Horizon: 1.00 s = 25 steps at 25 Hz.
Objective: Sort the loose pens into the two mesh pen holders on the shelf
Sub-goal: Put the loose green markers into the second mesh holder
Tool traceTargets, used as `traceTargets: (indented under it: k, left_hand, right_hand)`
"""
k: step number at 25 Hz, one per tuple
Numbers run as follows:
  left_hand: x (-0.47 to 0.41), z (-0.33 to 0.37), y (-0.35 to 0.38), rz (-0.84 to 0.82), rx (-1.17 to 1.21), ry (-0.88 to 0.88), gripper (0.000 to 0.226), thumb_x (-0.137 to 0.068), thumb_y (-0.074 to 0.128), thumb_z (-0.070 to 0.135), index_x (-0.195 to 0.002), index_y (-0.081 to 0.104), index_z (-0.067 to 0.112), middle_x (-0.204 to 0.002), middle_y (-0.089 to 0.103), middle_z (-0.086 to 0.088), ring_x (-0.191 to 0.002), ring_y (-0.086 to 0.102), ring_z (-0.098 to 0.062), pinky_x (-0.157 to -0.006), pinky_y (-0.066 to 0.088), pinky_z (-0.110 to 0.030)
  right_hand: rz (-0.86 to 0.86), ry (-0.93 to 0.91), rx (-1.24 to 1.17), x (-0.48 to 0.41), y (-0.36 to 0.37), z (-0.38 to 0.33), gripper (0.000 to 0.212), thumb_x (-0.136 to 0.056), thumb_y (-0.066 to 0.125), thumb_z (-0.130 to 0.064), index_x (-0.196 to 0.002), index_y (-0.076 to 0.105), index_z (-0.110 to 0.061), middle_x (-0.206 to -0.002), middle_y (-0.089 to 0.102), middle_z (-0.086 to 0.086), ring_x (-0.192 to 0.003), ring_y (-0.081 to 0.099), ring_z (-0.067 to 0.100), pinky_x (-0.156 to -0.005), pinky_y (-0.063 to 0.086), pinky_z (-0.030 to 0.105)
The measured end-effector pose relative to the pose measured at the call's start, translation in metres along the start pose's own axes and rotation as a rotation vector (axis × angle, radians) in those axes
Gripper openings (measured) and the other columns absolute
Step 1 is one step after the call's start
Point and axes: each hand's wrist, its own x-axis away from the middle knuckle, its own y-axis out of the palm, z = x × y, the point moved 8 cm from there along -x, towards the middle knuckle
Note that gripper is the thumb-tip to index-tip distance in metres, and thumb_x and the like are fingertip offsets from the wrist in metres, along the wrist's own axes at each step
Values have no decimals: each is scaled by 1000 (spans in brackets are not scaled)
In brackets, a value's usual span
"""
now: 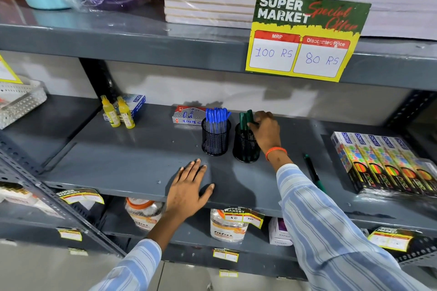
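Observation:
Two black mesh pen holders stand side by side on the grey shelf (118, 158). The left holder (215, 139) is full of blue pens (217, 114). The right holder (246, 146) has several green pens (246, 117) standing in it. My right hand (266, 131) is over the right holder's rim, fingers closed on a green pen among the others. My left hand (189, 190) lies flat on the shelf's front edge, fingers spread, holding nothing. One loose green pen (313, 171) lies on the shelf to the right of my right forearm.
A pen box (186, 117) lies behind the holders. Two yellow glue bottles (118, 113) stand at the back left. Boxes of neon pencils (383, 163) fill the right side. A price sign (305, 38) hangs from the shelf above. A white basket (19, 101) sits at far left.

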Motion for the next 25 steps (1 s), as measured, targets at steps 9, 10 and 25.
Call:
traceTargets:
  k: [9, 10, 25]
  left_hand:
    - [0, 0, -1, 3, 16, -9, 70, -88, 23, 59, -139, 38, 13, -150, 35, -10, -139, 29, -24, -114, 22, -43]
    - [0, 1, -1, 5, 18, -8, 70, -88, 24, 59, -139, 39, 13, -150, 36, -10, -139, 31, -24, -114, 23, -44]
    - [2, 2, -3, 0, 36, -8, 71, -88, 22, 59, -139, 39, 13, -150, 36, -11, -139, 30, -25, -114, 21, -44]
  right_hand:
    - [139, 232, 159, 79, -38, 92, 39, -87, 59, -13, -121, 49, 4, -119, 56, 29, -114, 47, 41, -97, 34, 43]
    - [88, 286, 280, 89, -36, 107, 42, -87, 58, -14, -122, 45, 5, -122, 51, 31, -116, 45, 43, -98, 34, 46]
    - [212, 218, -45, 101, -59, 79, 31, -77, 65, -1, -107, 62, -3, -107, 68, 24, -99, 62, 43, -84, 50, 45]
